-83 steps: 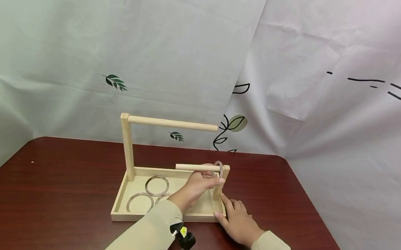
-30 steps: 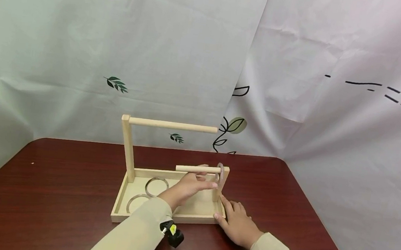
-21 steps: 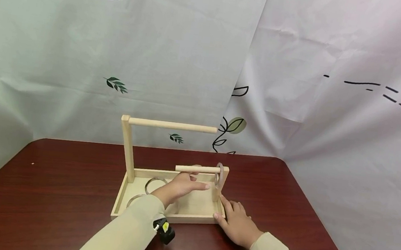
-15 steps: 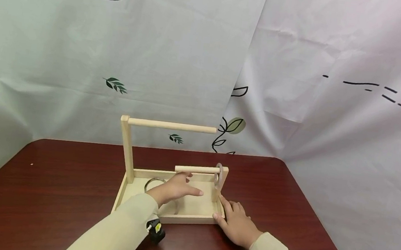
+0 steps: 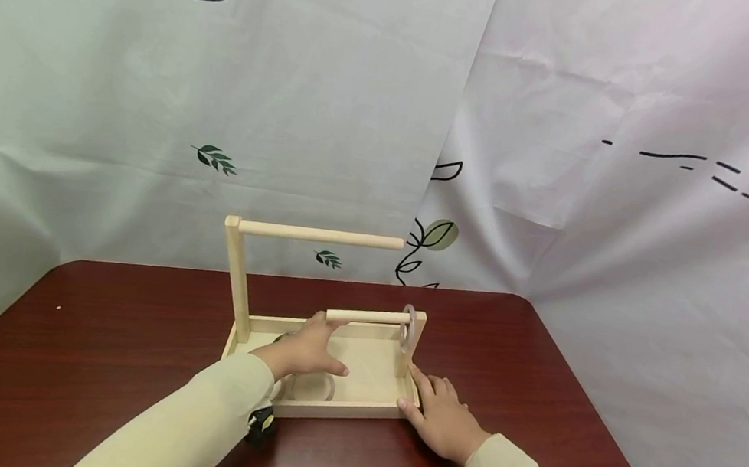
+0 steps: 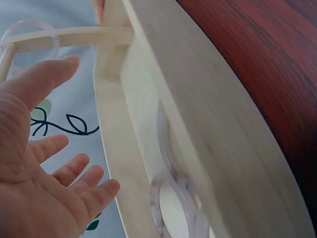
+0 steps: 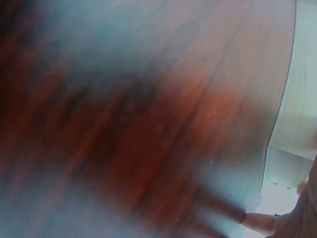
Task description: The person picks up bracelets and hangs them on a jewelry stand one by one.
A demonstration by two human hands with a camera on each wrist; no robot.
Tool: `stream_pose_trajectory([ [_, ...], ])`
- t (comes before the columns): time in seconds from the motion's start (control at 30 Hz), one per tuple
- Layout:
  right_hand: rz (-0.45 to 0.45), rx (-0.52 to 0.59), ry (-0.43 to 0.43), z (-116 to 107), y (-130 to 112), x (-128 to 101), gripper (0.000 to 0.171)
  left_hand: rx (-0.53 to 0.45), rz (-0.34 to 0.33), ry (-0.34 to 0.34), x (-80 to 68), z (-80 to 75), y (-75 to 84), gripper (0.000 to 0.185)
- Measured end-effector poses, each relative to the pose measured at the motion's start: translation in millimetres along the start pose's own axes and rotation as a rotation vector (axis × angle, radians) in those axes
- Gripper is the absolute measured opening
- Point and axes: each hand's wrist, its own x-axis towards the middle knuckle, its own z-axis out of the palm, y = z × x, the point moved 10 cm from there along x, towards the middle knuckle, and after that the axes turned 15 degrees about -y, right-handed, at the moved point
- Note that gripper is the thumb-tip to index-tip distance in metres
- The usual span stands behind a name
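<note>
Clear rings (image 5: 311, 386) lying flat on the floor of a shallow wooden tray (image 5: 354, 410), toward its left half, partly hidden under the left hand (image 5: 302, 350); in the left wrist view seen as transparent hoops (image 6: 176, 210) side by side against the tray's inner wall, how many not possible to tell. Left hand hovering over these rings, palm down, fingers (image 6: 54, 79) straight and spread apart, holding nothing, not clearly touching any ring. One more clear ring (image 5: 408, 325) hanging upright on the short wooden rod (image 5: 365, 316), at the rod's right end, just beside the short post (image 5: 413, 343) at the tray's right side. Taller post (image 5: 236, 279) standing at the back left corner of the tray, carrying a long horizontal rod (image 5: 322, 235) with nothing on it. Right hand (image 5: 442, 417) lying flat on the dark red bench (image 5: 92, 340), fingers stretched and relaxed, fingertips touching the front right corner of the tray, gripping nothing. Right wrist view mostly blurred: only red wood grain and a pale edge of the tray (image 7: 302, 99) recognisable. Both forearms in beige sleeves (image 5: 185, 435), a small black device with a yellow mark (image 5: 261, 422) at the left wrist. Behind the bench, white cloth backdrop (image 5: 566, 132) printed with green leaves and black line drawings.
</note>
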Motion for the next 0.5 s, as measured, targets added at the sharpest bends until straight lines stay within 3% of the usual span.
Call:
stream_pose_trajectory([
  [0.5, -0.006, 0.002, 0.012, -1.0, -0.7, -0.1, 0.065, 0.184, 0.030, -0.060, -5.7, 4.6, -2.3, 0.088],
])
